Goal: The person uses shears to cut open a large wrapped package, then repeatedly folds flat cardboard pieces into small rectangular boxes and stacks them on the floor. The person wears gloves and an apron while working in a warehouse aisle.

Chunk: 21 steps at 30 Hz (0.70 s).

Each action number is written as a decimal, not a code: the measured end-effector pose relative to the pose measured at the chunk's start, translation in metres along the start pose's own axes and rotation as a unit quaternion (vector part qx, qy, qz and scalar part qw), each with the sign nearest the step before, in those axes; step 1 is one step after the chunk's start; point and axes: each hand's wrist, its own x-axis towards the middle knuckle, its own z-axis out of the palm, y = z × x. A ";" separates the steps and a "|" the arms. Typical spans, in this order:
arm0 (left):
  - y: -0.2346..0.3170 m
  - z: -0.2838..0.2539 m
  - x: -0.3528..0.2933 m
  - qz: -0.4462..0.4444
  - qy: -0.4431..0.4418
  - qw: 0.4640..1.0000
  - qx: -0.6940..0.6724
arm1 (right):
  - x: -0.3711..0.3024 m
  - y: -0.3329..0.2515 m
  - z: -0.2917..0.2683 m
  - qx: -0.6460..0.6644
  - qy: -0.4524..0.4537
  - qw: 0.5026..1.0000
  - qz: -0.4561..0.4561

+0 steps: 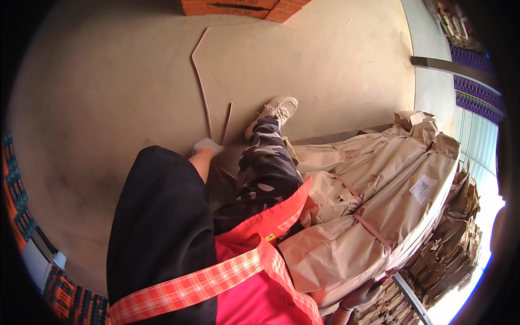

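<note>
My left hand [208, 145], in a pale glove, is closed around a long pinkish-brown packing strap [201, 86]. One length of it runs forward over the floor with a bend in it; a shorter end sticks up beside it. Low on the right, my right hand [364, 294] wears a darker glove and is at the near edge of a large bundle wrapped in brown paper [336, 254]. Its fingers curl by a small dark and red thing, too little seen to name. Similar straps [374, 233] cross the bundle, and a white label [423, 189] is stuck on it.
My camouflage-trousered leg and pale shoe [281, 110] stand against the bundle's left side. Orange boxes [238, 8] sit ahead, with stacked orange and dark boxes [19, 189] at the far left. Crumpled brown paper stacks [444, 246] and a metal bar [409, 297] are at the right.
</note>
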 end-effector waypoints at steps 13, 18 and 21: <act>-0.030 0.049 0.058 0.022 0.150 0.925 -0.348 | -0.015 -0.025 -0.004 -0.036 0.066 0.995 -0.071; -0.062 -0.054 0.070 0.095 0.029 0.577 -0.811 | -0.010 -0.020 -0.005 -0.016 0.018 0.998 -0.057; -0.118 -0.121 0.058 0.099 0.206 0.760 -0.608 | -0.004 -0.012 -0.003 -0.033 0.030 0.989 -0.144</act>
